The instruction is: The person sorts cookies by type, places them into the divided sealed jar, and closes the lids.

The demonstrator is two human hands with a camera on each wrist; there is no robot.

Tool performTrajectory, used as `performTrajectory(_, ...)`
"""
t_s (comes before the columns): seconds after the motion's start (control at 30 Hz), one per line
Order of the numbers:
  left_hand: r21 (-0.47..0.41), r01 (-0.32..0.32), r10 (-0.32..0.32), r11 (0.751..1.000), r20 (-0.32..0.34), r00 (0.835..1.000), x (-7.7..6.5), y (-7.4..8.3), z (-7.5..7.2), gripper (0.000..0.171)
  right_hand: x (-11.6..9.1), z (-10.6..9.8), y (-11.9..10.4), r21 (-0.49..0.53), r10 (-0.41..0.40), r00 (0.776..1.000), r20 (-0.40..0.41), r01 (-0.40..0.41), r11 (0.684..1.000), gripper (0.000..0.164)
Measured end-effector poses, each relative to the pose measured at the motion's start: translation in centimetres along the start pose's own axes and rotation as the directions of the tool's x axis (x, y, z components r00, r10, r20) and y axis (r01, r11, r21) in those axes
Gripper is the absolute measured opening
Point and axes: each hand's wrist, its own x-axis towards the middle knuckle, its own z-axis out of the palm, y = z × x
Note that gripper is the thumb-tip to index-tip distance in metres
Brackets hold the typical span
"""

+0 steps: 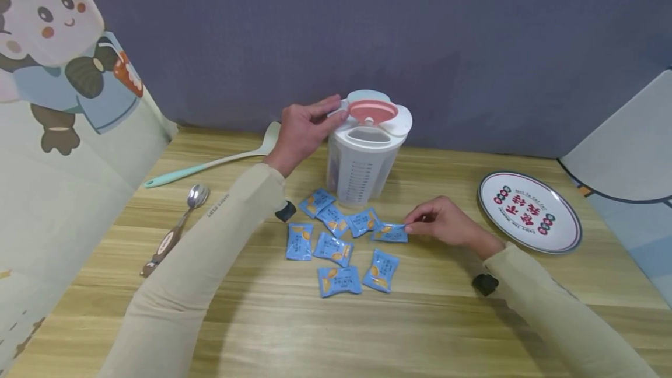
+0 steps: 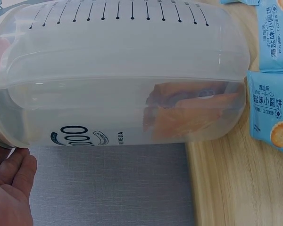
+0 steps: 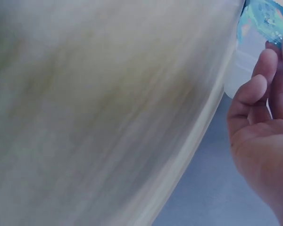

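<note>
A clear storage container with graduation marks stands upright at the back middle. Its white lid has a pink section and a light blue one, with an opening at the front. My left hand grips the lid's left edge, thumb and fingers at a white tab. Through the wall in the left wrist view shows an orange-brown packet low inside. With thumb and fingertips, my right hand pinches the right end of a blue biscuit packet. Several more blue biscuit packets lie in front of the container.
At the right lies a white oval plate with red lettering. A spatula with a mint handle is behind my left forearm, and a metal spoon with a brown handle lies left of it. A grey wall rises behind the table.
</note>
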Motion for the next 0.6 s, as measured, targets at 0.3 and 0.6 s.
performTrajectory(0.3, -0.001, 0.014, -0.014, 1.0, 0.011, 1.0, 0.0, 0.2, -0.2, 0.038, -0.5, -1.3, 0.1, 0.133, -0.103, 0.994, 0.034, 0.097, 0.986, 0.016)
performTrajectory(0.6, 0.0, 0.001, -0.001, 1.0, 0.009, 1.0, -0.1, 0.2, -0.2, 0.038, -0.8, -2.7, -1.9, 0.279, -0.14, 0.99, -0.023, 0.141, 0.95, 0.015)
